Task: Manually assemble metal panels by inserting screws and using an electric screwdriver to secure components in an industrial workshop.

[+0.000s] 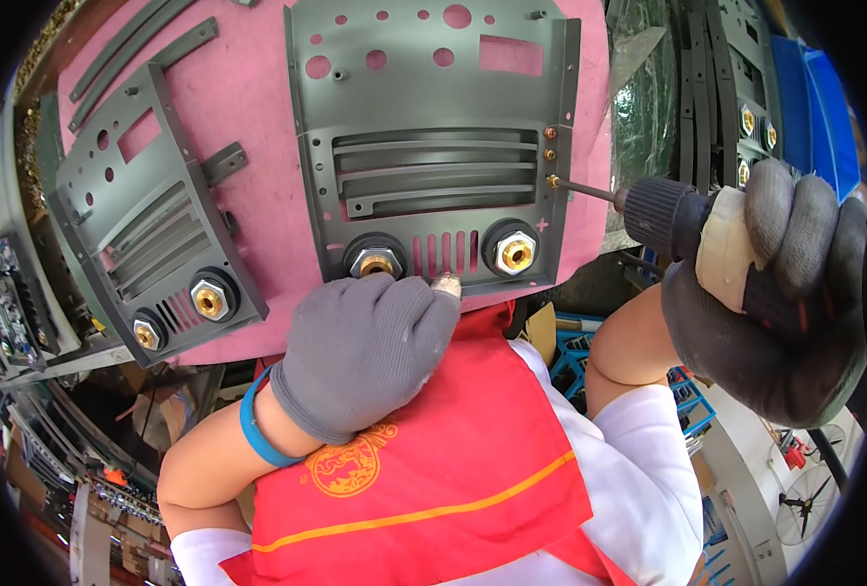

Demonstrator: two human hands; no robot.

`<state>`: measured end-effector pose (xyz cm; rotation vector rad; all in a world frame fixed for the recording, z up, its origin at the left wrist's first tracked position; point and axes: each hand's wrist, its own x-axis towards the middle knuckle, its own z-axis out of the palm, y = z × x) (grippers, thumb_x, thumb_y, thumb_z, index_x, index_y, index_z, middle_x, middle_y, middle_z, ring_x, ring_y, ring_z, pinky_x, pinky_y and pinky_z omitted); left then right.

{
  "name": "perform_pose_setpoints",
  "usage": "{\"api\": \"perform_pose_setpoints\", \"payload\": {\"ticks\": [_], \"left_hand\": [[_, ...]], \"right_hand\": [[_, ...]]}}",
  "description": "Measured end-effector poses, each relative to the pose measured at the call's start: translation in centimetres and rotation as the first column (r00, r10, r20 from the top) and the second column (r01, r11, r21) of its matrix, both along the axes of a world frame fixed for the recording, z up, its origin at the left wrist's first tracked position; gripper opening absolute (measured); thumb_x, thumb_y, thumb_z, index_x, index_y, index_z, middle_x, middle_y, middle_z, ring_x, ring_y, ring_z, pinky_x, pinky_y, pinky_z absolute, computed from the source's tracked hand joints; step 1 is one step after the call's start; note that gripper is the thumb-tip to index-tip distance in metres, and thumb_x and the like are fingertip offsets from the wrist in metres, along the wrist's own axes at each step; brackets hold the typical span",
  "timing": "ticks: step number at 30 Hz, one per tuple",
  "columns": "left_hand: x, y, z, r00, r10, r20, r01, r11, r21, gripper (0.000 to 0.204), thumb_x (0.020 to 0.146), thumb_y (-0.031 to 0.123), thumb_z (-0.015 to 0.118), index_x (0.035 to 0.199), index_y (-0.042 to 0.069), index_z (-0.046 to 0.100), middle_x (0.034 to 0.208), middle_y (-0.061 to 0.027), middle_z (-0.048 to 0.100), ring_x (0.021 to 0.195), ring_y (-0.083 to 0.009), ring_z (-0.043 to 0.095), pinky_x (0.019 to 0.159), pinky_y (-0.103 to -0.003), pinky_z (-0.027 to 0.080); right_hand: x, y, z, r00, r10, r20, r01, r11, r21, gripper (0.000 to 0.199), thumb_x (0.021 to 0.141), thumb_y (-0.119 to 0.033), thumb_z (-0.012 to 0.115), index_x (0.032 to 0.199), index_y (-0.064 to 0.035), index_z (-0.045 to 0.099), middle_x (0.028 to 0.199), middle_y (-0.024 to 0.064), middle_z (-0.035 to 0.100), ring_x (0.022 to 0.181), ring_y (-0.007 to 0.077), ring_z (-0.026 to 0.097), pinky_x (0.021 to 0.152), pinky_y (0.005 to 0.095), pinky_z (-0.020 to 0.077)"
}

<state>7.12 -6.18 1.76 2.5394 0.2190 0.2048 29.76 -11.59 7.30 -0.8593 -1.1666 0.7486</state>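
Note:
A dark grey metal panel (414, 103) with slots, round holes and two brass-centred sockets lies before me. My left hand (370, 347), in a grey glove with a bare fingertip, is closed at its near edge, beside the left socket (375, 262). The curled fingers partly cover that socket. My right hand (775, 303), also gloved, is wrapped around a powered screwdriver (660, 217) with pale tape on its body. Its long bit reaches left to a small brass screw (553, 182) on the panel's right flange. Two more brass screws (550, 144) sit above it. The right socket (515, 254) is uncovered.
A similar panel (126, 234) lies to the left on the pink mat (248, 107), with loose grey strips (145, 73) beyond it. More panels (746, 78) stand at the far right near a blue bin (824, 107). Blue baskets (687, 400) and a fan (806, 503) are lower right.

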Motion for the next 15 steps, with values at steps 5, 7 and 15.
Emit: {"api": "perform_pose_setpoints", "payload": {"ticks": [5,7,15], "left_hand": [[0.3,-0.1,-0.3,0.999,0.021,0.026,-0.021,1.000,-0.005,0.034,0.074,0.011,0.065,0.107,0.002,0.064,0.076,-0.0023,0.054,0.065,-0.0171,0.055,0.049,-0.032,0.043],[0.5,-0.2,-0.3,0.999,0.026,0.026,-0.026,1.000,-0.007,0.033,0.074,0.011,0.065,0.106,0.002,0.064,0.076,-0.0020,0.054,0.065,-0.0169,0.055,0.049,-0.032,0.042],[0.6,-0.4,-0.1,1.000,0.013,-0.022,-0.013,1.000,0.001,0.025,0.076,0.014,0.065,0.100,0.005,0.065,0.075,0.0002,0.054,0.064,-0.0153,0.057,0.048,-0.031,0.042]], "right_hand": [[-0.5,0.2,-0.5,1.000,-0.019,-0.021,0.019,1.000,0.005,0.011,0.076,-0.001,0.052,0.086,-0.0022,0.049,0.074,0.0035,0.035,0.068,0.0115,0.031,0.060,0.0277,0.0246],[0.1,-0.3,-0.3,0.999,-0.025,-0.026,0.025,1.000,0.005,0.011,0.076,-0.001,0.052,0.086,-0.0020,0.049,0.074,0.0037,0.035,0.068,0.0116,0.031,0.060,0.0279,0.0244],[2.3,-2.0,0.1,0.998,-0.051,-0.046,0.051,0.999,0.012,0.011,0.076,0.001,0.050,0.087,-0.0011,0.049,0.074,0.0042,0.033,0.069,0.0120,0.030,0.060,0.0288,0.0236]]}}
